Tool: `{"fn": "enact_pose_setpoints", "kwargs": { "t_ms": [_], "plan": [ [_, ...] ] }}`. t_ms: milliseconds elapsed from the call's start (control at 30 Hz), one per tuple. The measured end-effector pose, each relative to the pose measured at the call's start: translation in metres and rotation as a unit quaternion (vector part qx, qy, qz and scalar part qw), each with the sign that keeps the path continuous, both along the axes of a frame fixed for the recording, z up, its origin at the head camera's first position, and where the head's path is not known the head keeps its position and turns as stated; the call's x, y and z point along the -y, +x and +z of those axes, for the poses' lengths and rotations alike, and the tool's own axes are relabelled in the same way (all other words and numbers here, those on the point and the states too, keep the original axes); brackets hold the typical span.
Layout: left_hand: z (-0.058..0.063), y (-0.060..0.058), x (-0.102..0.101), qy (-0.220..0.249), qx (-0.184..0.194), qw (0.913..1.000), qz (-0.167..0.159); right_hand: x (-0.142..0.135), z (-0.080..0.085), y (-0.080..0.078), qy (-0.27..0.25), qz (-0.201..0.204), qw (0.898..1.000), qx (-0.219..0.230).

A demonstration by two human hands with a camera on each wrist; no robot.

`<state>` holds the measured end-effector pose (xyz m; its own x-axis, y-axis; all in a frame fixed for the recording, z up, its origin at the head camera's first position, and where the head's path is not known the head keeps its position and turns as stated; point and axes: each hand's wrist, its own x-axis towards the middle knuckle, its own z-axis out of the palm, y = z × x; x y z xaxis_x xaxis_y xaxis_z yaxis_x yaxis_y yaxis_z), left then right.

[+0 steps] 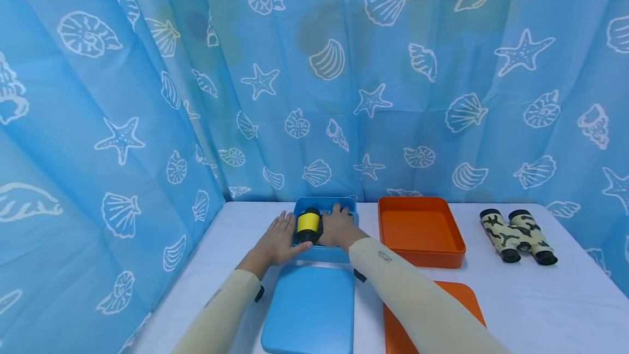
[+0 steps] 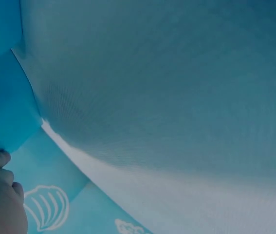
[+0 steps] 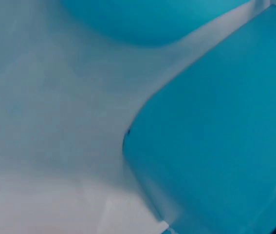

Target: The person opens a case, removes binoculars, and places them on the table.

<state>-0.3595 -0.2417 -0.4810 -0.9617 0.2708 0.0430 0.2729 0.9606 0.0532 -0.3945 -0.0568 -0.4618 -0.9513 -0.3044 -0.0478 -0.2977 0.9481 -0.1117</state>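
Black-and-yellow binoculars (image 1: 308, 222) sit in the blue box (image 1: 326, 255) near the table's far edge. My right hand (image 1: 339, 226) reaches into that box and holds the binoculars' right side, covering much of them. Along the box's left wall lies my left hand (image 1: 282, 240), fingers straight and thumb stretched towards the front rim. In the left wrist view, part of the left hand (image 2: 1, 195) shows by the blue box wall (image 2: 6, 97). The right wrist view shows the box's outside (image 3: 215, 122), but not the right hand.
A blue lid (image 1: 310, 310) lies in front of the blue box. To the right stands an orange box (image 1: 417, 228), with an orange lid (image 1: 464, 296) before it, partly under the right forearm. Camouflage binoculars (image 1: 518, 236) lie farther right. A shell-print curtain (image 1: 295, 97) hangs behind.
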Motion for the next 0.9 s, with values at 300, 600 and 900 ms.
{"fn": "enact_pose_setpoints", "kwargs": {
  "t_ms": [300, 600, 900],
  "plan": [
    [-0.001, -0.002, -0.003, -0.002, 0.002, 0.9999, 0.012, -0.006, 0.016, -0.003, 0.017, 0.031, 0.999, -0.028],
    [0.001, 0.0, -0.006, -0.006, 0.0, 0.9999, 0.008, -0.024, 0.032, -0.006, 0.042, 0.05, 0.997, -0.05],
    [-0.002, 0.0, -0.004, -0.001, -0.012, 0.9999, 0.004, -0.054, 0.049, -0.001, 0.067, 0.059, 0.995, -0.046]
  ]
}}
